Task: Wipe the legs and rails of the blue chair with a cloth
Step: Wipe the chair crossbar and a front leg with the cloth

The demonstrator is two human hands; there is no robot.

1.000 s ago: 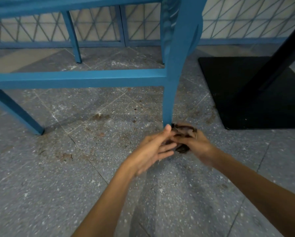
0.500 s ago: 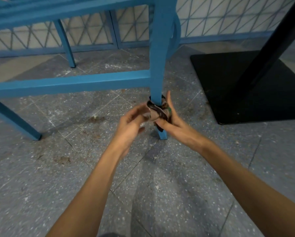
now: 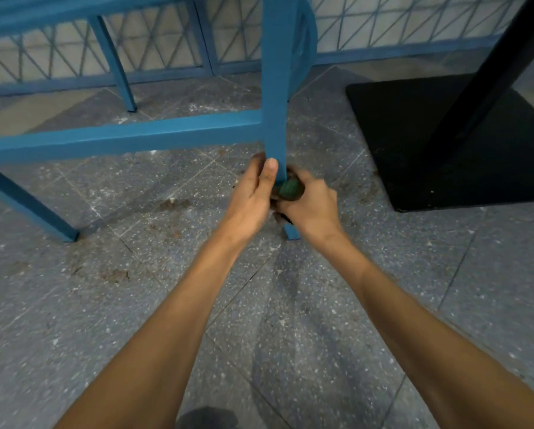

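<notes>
The blue chair's near leg point(image 3: 275, 88) stands in the middle of the view, joined to a low side rail point(image 3: 120, 139) running left. A dark, greenish cloth point(image 3: 288, 189) is wrapped round the lower part of that leg. My right hand point(image 3: 310, 205) grips the cloth against the leg from the right. My left hand point(image 3: 253, 193) presses on the leg from the left, thumb lying up along it; most of the cloth is hidden between the hands. The foot of the leg point(image 3: 292, 233) shows below them.
Two more blue chair legs stand at the left point(image 3: 30, 207) and at the back point(image 3: 117, 66). A black table base plate point(image 3: 414, 144) with its black post point(image 3: 488, 66) lies to the right. The speckled floor point(image 3: 135, 305) has brown dirt stains; a blue lattice barrier runs behind.
Both hands with the cloth rose from the foot of the leg to partway up it. Over the last half second they stayed around the same stretch of leg.
</notes>
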